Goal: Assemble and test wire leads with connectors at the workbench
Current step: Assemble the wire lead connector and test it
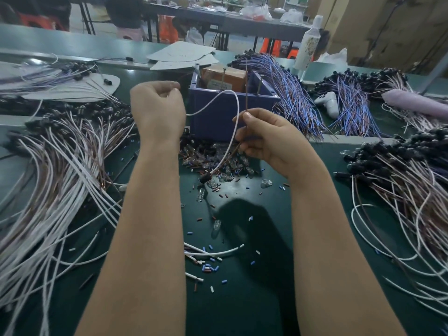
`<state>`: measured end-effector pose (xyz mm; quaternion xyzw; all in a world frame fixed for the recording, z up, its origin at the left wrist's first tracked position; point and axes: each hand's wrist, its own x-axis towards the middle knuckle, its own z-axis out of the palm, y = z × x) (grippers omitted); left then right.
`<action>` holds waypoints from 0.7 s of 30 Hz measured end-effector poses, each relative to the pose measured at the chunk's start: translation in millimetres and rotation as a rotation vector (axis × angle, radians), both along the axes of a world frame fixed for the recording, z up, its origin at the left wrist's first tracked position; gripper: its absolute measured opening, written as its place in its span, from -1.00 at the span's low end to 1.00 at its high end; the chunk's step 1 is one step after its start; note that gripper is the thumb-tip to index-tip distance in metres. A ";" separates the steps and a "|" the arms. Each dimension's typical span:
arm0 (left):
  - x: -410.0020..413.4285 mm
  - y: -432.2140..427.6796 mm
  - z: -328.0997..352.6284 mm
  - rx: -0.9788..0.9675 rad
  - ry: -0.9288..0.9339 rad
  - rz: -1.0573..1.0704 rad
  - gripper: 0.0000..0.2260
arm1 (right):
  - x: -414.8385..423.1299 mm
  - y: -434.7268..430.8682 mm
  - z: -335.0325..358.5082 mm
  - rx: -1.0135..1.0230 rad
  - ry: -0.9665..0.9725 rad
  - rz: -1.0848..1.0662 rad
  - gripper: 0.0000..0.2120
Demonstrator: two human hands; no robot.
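Item: one lead, held above the bench (242, 299).
- Left hand (157, 110): fingers curled, holding the white wire (236, 112).
- Right hand (266, 139): pinches the brown wire (246, 93) upright.
- Connector (205, 178): hangs below both hands.
- Step, judged: testing. The next move is to bring both wire ends to the box (218, 117) (contacts unclear).
- Room: box just ahead, lead piles (60, 166) on both sides, open bench nearest the person.

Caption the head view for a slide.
Left hand grips a white wire, right hand pinches a brown wire, over a cluttered workbench.

White bottle (309, 42), white game controller (328, 103), lilac fabric roll (412, 104), cardboard boxes (388, 25)
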<state>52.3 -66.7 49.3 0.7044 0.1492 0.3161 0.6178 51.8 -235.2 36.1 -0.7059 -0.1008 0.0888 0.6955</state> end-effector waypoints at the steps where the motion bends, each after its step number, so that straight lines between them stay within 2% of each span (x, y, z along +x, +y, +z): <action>1: 1.1 0.2 -2.1 0.087 0.004 0.017 -0.83 | 0.9 -0.5 -0.5 0.002 0.000 -0.018 -0.79; 4: 1.1 0.2 -4.6 0.227 -0.016 -0.010 -0.79 | 4.5 -2.4 -2.7 -0.063 0.005 -0.104 -0.79; 9: 1.8 -8.0 -7.1 0.303 -0.031 -0.071 -0.74 | 11.5 -0.9 -9.6 -0.170 -0.015 -0.236 -0.85; 12: 4.2 -16.5 -10.2 0.087 -0.052 -0.136 -0.84 | 14.8 1.1 -12.6 -0.217 -0.047 -0.281 -0.87; 17: 8.3 -29.9 -12.8 -0.358 0.041 -0.249 -0.92 | 19.7 2.6 -17.7 -0.324 -0.070 -0.311 -0.68; 21: 10.4 -32.2 -11.7 -0.437 0.032 -0.320 -0.77 | 21.9 1.7 -19.7 -0.340 -0.066 -0.333 -0.62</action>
